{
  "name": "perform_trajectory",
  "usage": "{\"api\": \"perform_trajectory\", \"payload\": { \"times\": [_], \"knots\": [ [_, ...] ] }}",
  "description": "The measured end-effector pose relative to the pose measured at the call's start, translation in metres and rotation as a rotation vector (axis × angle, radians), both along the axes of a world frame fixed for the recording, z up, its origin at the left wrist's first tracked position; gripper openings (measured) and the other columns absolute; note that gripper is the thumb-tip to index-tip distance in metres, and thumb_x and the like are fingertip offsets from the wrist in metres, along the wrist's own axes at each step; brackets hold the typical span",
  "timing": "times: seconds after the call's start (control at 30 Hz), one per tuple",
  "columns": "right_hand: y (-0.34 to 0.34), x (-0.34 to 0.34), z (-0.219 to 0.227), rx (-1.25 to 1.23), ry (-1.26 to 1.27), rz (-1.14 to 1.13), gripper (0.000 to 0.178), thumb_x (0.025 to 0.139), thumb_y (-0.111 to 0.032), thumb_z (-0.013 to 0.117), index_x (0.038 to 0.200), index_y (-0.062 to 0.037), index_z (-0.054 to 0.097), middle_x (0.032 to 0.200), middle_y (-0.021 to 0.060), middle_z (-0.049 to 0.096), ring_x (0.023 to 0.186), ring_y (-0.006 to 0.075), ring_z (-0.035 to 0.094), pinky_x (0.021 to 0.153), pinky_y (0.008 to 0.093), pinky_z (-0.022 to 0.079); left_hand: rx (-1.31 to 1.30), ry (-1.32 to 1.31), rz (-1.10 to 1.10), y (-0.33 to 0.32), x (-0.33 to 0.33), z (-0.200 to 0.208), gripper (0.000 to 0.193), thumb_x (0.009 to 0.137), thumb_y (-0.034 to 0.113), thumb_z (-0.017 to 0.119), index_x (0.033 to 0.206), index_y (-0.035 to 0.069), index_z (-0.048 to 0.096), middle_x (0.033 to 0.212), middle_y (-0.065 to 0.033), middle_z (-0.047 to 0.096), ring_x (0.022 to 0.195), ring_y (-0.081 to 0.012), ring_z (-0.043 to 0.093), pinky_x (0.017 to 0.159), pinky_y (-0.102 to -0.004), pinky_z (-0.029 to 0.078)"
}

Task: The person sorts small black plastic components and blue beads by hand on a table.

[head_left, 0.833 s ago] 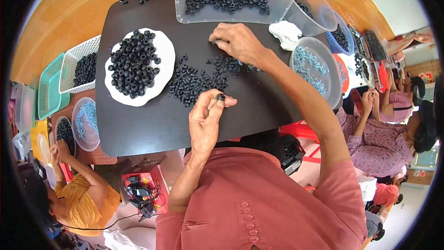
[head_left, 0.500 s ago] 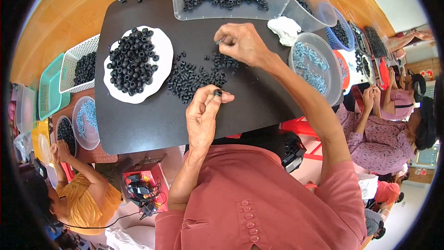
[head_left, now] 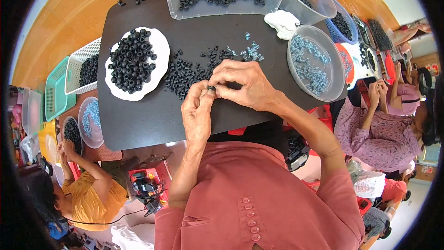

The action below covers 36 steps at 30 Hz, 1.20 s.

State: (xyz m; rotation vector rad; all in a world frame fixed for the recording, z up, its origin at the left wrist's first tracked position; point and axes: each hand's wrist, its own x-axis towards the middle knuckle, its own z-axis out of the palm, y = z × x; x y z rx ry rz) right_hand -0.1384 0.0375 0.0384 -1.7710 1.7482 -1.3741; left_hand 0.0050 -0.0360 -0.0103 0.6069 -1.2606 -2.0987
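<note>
Close in front of me, my left hand [head_left: 198, 113] pinches a small black hollow plastic piece [head_left: 211, 88] between thumb and fingers. My right hand [head_left: 249, 83] meets it from the right, its closed fingertips right at the piece's opening; whatever they grip is hidden. Just beyond both hands lies a loose pile of small black plastic parts [head_left: 181, 76]. A few bluish metal springs [head_left: 252, 53] are scattered behind my right hand. To the left, a white scalloped plate [head_left: 160, 46] carries a heap of round black hollow pieces [head_left: 132, 62].
A clear bin [head_left: 222, 15] of black pieces stands at the table's far edge. At right are a round clear tub [head_left: 341, 76] of springs and a white cloth [head_left: 281, 24]. Baskets [head_left: 69, 75] stand left. Co-workers sit on both sides, one in a yellow shirt [head_left: 92, 199].
My right hand has come down from the far side of the pile to the piece in my left hand. Springs now show on the table where it was.
</note>
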Motion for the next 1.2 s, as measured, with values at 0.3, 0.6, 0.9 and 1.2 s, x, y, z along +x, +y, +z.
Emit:
{"api": "perform_trajectory", "payload": {
  "times": [0.3,0.6,0.9,1.2],
  "knots": [
    [0.004,0.013,-0.003,-0.014,-0.093,-0.132,0.017,0.078,0.005,0.067,0.095,0.0007,0.068,0.086,0.0095,0.067,0.072,0.0136,0.064,0.063,0.0262,0.052,0.001,0.052,-0.011,0.001,-0.003,-0.006,0.013,0.093,0.005,0.052,0.103,-0.001,0.058,0.087,0.0030,0.055,0.080,-0.0038,0.050,0.074,-0.0192,0.042],
    [0.000,0.022,-0.020,0.033,-0.256,-0.103,0.012,0.076,0.005,0.069,0.088,0.0021,0.066,0.089,0.0066,0.064,0.073,0.0092,0.060,0.065,0.0227,0.049,0.046,-0.019,-0.014,0.000,0.004,0.004,0.014,0.092,0.007,0.052,0.102,-0.002,0.056,0.087,0.0016,0.057,0.080,-0.0047,0.052,0.071,-0.0197,0.043],
    [-0.007,0.022,-0.012,0.107,-0.464,-0.166,0.007,0.084,0.004,0.064,0.090,0.0032,0.064,0.086,0.0031,0.061,0.071,0.0078,0.058,0.062,0.0196,0.047,-0.029,-0.004,-0.083,-0.006,0.004,0.005,0.016,0.092,0.004,0.047,0.104,-0.003,0.054,0.084,-0.0033,0.061,0.081,-0.0056,0.054,0.071,-0.0203,0.044],
    [-0.067,0.004,0.009,0.243,-0.056,-0.196,0.010,0.083,-0.008,0.066,0.089,-0.0006,0.068,0.073,0.0017,0.065,0.061,0.0049,0.055,0.056,0.0224,0.046,-0.003,-0.061,-0.185,-0.006,0.006,0.016,0.019,0.092,0.005,0.047,0.107,-0.005,0.052,0.086,-0.0102,0.066,0.075,-0.0073,0.054,0.065,-0.0226,0.044]
  ]
}}
